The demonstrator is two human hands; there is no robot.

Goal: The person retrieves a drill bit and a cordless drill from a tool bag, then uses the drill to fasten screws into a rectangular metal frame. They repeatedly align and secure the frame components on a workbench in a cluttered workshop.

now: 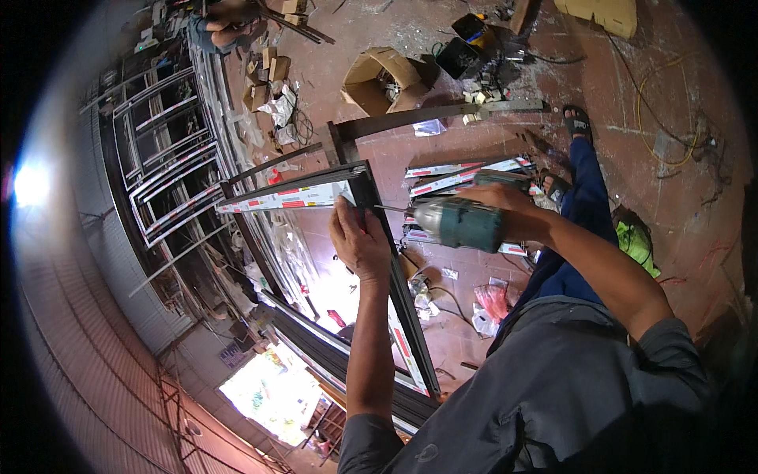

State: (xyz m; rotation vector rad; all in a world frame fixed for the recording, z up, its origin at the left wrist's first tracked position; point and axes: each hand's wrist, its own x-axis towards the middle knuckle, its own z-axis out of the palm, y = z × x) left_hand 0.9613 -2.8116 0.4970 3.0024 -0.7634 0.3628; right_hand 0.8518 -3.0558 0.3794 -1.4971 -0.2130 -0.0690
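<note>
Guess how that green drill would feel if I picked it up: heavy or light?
The drill is probably heavy for its size: its body looks bulky and its nose metallic. Its hard-looking casing likely won't bend. It might tip forward, since the nose and thin bit stick out front.

This is a workshop given to frame-making. A power drill (458,223) is in hand at a dark frame (407,304), and rectangular frames (166,114) stand in a stack along the left. Labelled bars (434,186) lie on the littered, red-brown floor (671,35), with an open cardboard box (362,79) and a dark tub (456,59) farther off. The left wall (79,347) seems to be corrugated sheeting, though glare blurs it.
</note>
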